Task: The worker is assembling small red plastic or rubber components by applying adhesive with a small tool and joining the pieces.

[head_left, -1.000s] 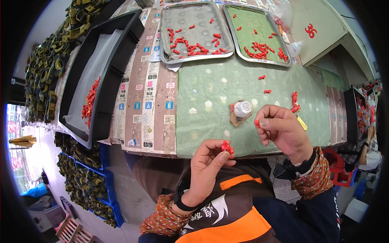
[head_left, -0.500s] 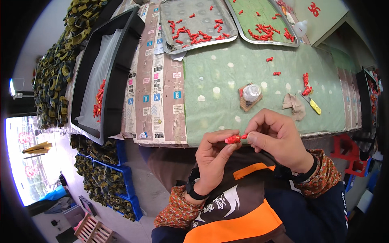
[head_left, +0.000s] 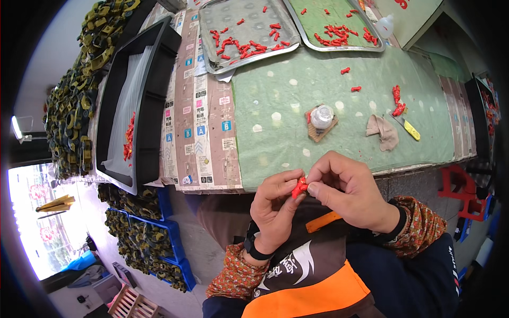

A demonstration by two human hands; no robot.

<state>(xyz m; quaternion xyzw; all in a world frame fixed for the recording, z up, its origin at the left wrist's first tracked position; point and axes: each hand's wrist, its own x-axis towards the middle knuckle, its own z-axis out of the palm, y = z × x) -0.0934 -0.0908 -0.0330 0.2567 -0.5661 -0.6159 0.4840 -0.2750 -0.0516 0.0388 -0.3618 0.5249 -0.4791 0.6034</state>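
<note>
One red piece (head_left: 299, 188), at nine o'clock from the right hand (head_left: 347, 191), sits pinched in the left hand's (head_left: 273, 209) closed thumb and fingers. Right fingertips nearly meet beside it; whether they grip anything, cannot tell. Step: apparently close two-handed fitting; next move seemingly needs a steady left pinch.

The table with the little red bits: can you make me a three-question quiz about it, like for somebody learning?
1. True or false: the left hand pinches a red piece, with the right hand close beside it.
2. How many metal trays rest on the far side of the table?
3. Fill in: just left of the yellow-handled tool lies a ____.

Key: 1. True. 2. Two. 3. Crumpled beige cloth.
</note>
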